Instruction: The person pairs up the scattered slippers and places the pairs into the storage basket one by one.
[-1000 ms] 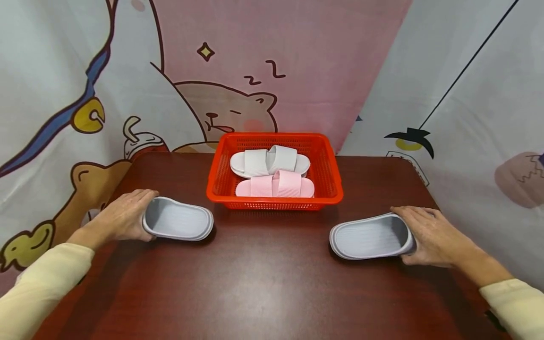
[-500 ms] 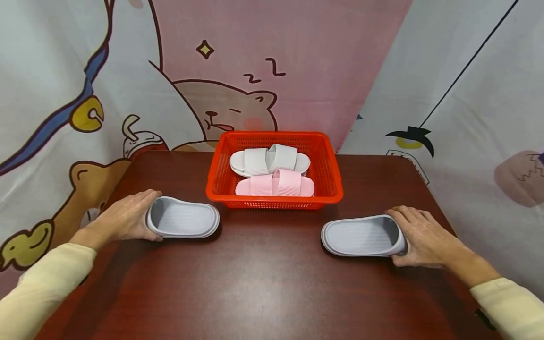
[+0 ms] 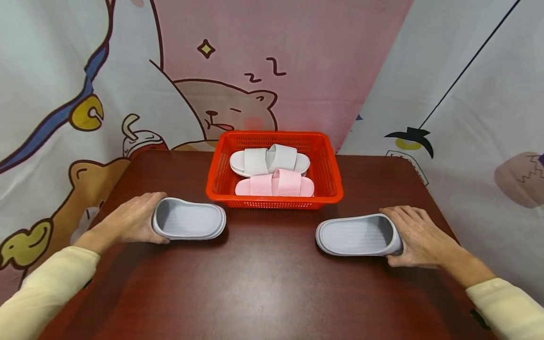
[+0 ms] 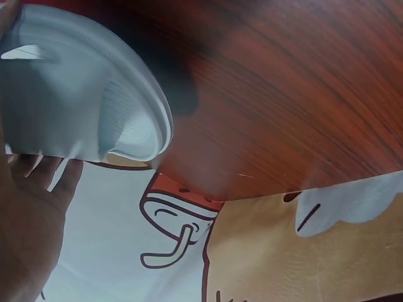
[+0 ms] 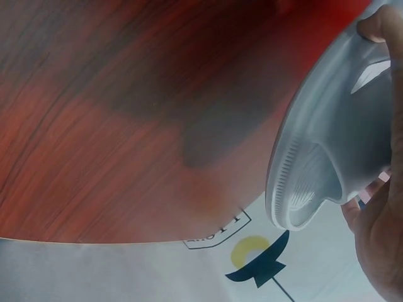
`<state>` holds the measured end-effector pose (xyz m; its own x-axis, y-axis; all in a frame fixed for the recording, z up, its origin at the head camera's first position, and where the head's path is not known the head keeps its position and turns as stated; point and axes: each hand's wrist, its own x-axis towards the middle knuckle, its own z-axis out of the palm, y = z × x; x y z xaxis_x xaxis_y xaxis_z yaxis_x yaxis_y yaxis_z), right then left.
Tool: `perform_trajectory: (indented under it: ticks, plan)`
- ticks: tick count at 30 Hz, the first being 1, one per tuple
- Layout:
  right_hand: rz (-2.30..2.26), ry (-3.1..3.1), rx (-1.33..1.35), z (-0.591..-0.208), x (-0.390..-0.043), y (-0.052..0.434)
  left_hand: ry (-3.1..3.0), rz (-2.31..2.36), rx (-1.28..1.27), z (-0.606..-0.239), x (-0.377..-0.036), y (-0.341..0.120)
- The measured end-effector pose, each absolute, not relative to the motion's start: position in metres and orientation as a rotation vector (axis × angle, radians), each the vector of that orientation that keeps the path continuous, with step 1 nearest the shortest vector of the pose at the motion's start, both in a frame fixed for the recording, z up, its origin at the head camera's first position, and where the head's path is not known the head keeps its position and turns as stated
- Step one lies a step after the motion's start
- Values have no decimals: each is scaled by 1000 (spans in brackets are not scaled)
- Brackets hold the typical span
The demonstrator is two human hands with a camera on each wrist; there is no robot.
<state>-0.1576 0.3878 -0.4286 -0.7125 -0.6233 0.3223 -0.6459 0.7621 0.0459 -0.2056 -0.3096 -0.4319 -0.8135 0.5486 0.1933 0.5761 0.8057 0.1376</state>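
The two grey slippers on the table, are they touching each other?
Apart. The head view shows bare table between the left grey slipper and the right grey slipper, each held at its outer end by one hand.

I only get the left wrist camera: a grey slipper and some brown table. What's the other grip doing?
Observer: The right grip holds a second grey slipper by one end, on the far side of the table.
Operator: Are there any more slippers?
Observer: Yes. A white pair and a pink pair lie in a red basket at the back, between the two grey ones.
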Motion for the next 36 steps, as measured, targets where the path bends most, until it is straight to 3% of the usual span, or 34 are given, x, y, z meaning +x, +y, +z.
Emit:
perform_trajectory:
  ticks: [36]
  plan:
    - [210,-2764,944,-436,-155,362,-2786,-276,-874,-446,-189,-262]
